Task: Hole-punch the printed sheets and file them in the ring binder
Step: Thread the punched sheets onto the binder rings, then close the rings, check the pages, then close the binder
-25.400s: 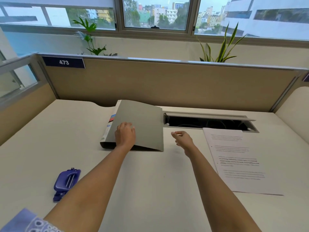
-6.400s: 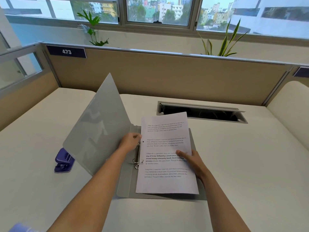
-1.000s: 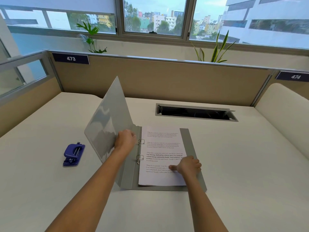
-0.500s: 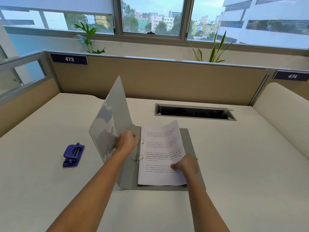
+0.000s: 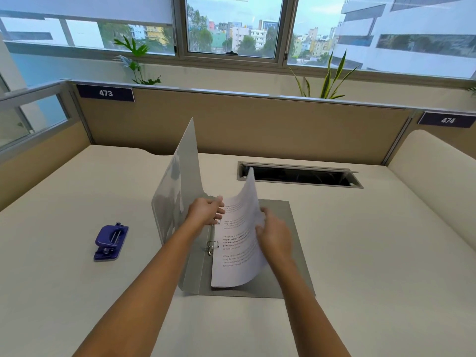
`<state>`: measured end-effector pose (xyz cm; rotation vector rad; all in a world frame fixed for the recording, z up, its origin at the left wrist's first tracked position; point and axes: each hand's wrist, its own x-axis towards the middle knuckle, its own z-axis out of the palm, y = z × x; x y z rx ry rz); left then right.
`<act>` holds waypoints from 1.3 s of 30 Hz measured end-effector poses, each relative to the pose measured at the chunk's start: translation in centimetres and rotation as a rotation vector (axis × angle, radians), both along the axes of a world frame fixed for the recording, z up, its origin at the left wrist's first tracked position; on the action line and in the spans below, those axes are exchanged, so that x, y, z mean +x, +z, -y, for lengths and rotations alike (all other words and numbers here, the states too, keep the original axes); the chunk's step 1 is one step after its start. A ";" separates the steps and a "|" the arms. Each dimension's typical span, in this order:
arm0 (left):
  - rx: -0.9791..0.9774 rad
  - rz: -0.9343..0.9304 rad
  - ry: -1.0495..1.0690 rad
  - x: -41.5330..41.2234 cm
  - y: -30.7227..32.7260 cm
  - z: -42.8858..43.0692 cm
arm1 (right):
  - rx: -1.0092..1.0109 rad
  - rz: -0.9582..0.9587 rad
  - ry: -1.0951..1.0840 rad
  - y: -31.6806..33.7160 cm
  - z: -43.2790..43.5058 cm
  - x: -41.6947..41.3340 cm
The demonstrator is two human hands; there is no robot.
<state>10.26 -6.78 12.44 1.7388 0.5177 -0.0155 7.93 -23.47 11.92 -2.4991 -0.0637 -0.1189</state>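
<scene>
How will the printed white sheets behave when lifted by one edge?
Probably floppy: the printed white sheets bow in a curve where the right hand lifts their edge. Likely light, one hand raises them. The metal rings should pin the other edge.

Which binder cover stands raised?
The left cover, propped up by the left hand; the right cover lies flat on the desk under the sheets.
</scene>
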 end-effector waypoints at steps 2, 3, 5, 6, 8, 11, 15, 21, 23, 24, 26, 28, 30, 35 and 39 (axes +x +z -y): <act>-0.109 0.001 -0.056 -0.2 0.9 0.6 | -0.075 0.081 0.092 0.6 -1.7 -0.8; -0.144 -0.010 -0.081 -0.3 1.3 0.8 | -0.106 0.121 0.126 0.7 -2.5 -1.2; -0.176 -0.023 -0.099 -0.5 1.9 1.1 | -0.128 0.165 0.168 0.5 -3.9 -1.6; -0.172 -0.019 -0.096 -0.6 2.1 1.1 | -0.128 0.165 0.186 0.4 -4.3 -1.7; -0.167 -0.004 -0.079 -0.7 2.1 0.9 | -0.124 0.137 0.218 0.2 -4.6 -1.6; -0.124 -0.003 -0.059 -0.9 1.9 0.3 | -0.061 0.079 0.282 -0.1 -4.2 -1.6; 0.052 -0.010 0.022 -0.4 1.4 -0.3 | 0.113 -0.137 0.309 0.0 -3.5 -1.4; 0.600 0.017 0.039 -1.0 3.4 -0.6 | 0.107 -0.235 0.168 -3.6 -0.5 0.2; 0.726 0.017 0.063 -0.8 4.0 -1.2 | -0.062 -0.227 0.113 -5.8 1.1 0.2; 0.787 0.012 0.074 -0.8 4.4 -1.4 | -0.138 -0.233 0.099 -6.7 1.7 0.2; 0.894 0.003 0.099 -0.5 5.1 -2.1 | -0.246 -0.252 0.083 -8.2 2.6 -0.2; 1.065 -0.015 0.110 -0.3 6.0 -2.8 | -0.313 -0.248 0.073 -9.5 3.3 -0.4; 1.305 -0.070 0.093 -0.1 6.7 -3.7 | -0.358 -0.228 0.070 -10.5 3.6 -0.7; 1.662 -0.251 0.050 -0.4 6.2 -5.2 | -0.370 -0.143 0.058 -11.8 3.8 -0.5; 1.655 -0.283 0.056 -1.4 5.7 -5.5 | -0.396 -0.135 0.078 -11.8 4.8 0.6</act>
